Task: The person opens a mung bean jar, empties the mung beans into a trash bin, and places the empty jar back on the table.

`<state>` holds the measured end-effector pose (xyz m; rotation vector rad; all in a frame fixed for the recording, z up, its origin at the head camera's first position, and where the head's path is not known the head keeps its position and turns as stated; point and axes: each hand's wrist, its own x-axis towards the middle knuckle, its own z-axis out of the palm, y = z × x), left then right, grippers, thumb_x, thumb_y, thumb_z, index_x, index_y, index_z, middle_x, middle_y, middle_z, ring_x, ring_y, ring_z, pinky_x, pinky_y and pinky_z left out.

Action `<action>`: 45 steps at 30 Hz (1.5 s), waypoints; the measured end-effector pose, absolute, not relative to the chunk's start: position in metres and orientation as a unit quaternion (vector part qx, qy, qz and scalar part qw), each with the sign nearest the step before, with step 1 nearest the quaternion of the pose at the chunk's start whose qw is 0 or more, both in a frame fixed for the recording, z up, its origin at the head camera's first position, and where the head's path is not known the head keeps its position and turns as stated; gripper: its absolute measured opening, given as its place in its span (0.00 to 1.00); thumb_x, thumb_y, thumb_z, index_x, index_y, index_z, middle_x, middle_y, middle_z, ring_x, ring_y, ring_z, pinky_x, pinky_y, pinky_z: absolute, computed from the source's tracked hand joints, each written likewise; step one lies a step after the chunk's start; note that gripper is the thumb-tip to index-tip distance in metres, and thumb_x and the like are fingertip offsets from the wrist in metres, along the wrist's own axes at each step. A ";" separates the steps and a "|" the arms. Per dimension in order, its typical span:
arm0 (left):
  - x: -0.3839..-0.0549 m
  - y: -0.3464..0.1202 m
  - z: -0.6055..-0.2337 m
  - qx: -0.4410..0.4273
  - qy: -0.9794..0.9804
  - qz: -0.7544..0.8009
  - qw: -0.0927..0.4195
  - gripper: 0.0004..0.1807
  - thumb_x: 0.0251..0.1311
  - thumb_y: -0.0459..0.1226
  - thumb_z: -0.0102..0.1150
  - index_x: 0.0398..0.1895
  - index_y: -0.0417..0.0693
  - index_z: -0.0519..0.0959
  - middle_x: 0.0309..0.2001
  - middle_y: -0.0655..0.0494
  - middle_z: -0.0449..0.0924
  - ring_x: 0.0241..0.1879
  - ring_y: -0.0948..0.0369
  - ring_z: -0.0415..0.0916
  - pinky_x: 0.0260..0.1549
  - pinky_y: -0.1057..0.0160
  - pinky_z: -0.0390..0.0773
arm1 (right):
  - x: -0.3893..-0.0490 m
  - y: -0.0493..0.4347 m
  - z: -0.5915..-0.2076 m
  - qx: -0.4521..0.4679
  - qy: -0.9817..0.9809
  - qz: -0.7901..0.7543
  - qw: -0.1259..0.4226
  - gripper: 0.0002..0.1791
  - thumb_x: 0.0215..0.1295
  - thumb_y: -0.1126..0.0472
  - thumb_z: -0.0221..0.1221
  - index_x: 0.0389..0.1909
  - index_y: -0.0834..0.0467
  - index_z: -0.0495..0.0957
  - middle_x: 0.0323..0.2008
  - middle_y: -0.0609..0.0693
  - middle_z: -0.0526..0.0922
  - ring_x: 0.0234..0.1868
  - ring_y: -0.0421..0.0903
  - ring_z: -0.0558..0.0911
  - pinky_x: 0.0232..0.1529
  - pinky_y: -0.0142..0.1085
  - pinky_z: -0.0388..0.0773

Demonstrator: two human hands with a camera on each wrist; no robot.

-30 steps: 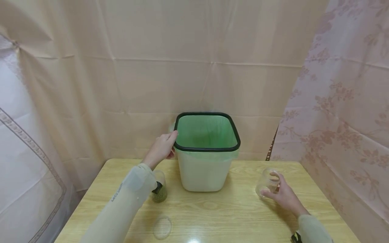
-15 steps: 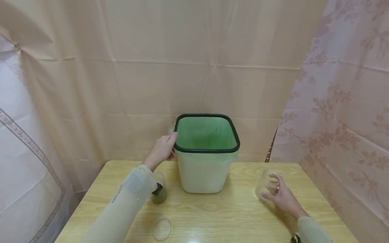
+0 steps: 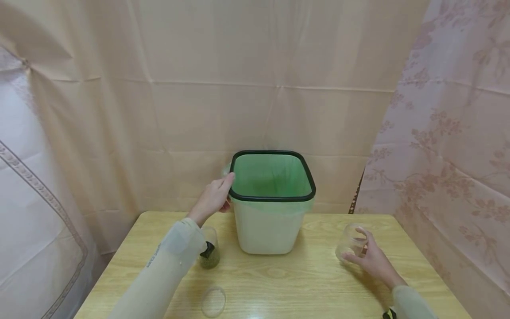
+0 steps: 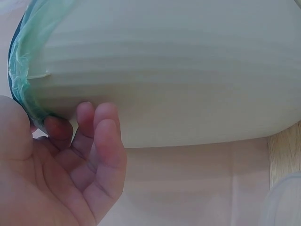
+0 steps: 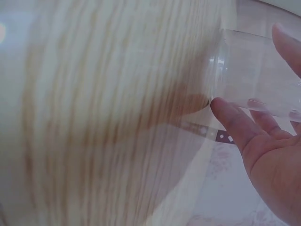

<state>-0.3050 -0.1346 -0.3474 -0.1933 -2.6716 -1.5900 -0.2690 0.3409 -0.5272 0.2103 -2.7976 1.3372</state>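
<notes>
A white trash bin point(image 3: 267, 230) with a black rim and a green bag liner point(image 3: 271, 173) stands at the back of the table. My left hand point(image 3: 213, 197) grips its left rim, thumb on top. In the left wrist view the fingers point(image 4: 107, 141) curl below the rim against the liner and bin wall. On the right, my right hand point(image 3: 374, 259) curls round a clear, empty-looking jar point(image 3: 345, 241) that stands upright on the table. The right wrist view shows the thumb on one side of the jar point(image 5: 254, 66) and fingers on the other.
Partly behind the left sleeve stands a clear jar with dark green contents point(image 3: 210, 257). A clear round lid point(image 3: 213, 302) lies near the front of the wooden table point(image 3: 279, 288). A beige curtain point(image 3: 255, 88) hangs close behind the bin, with floral cloth point(image 3: 450, 155) at the right.
Both hands hold the same places on the bin and the jar. The head view has shifted very slightly; nothing else has visibly moved.
</notes>
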 end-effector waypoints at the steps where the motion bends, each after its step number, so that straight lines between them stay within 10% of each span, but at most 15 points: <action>1: -0.305 -0.134 -0.348 -0.062 -0.858 -0.509 0.014 0.34 0.76 0.62 0.36 0.32 0.42 0.75 0.25 0.44 0.79 0.26 0.45 0.81 0.25 0.58 0.83 | -0.269 0.341 -0.528 0.069 -0.900 0.429 0.018 0.57 0.61 0.52 0.72 0.78 0.60 0.42 0.63 0.77 0.66 0.57 0.74 0.76 0.53 0.57 0.79; 19: -0.297 -0.141 -0.351 -0.085 -0.851 -0.517 0.031 0.33 0.78 0.60 0.34 0.39 0.42 0.77 0.34 0.41 0.81 0.29 0.48 0.81 0.27 0.58 0.82 | -0.260 0.339 -0.504 0.092 -0.890 0.438 0.088 0.60 0.63 0.54 0.71 0.80 0.61 0.37 0.73 0.77 0.49 0.65 0.82 0.60 0.58 0.70 0.67; 35: -0.273 -0.158 -0.359 -0.137 -0.866 -0.472 0.096 0.30 0.78 0.56 0.42 0.70 0.45 0.67 0.64 0.45 0.74 0.63 0.47 0.72 0.61 0.44 0.72 | -0.235 0.304 -0.477 0.187 -0.866 0.378 0.268 0.44 0.55 0.63 0.75 0.73 0.57 0.67 0.76 0.60 0.60 0.74 0.68 0.55 0.63 0.76 0.51; 45: -0.249 -0.174 -0.378 -0.149 -0.899 -0.384 0.145 0.52 0.57 0.57 0.71 0.77 0.45 0.57 0.73 0.42 0.61 0.71 0.42 0.60 0.64 0.35 0.64 | -0.218 0.279 -0.468 0.232 -0.855 0.370 0.281 0.42 0.50 0.67 0.77 0.69 0.57 0.72 0.73 0.60 0.66 0.76 0.58 0.58 0.72 0.35 0.50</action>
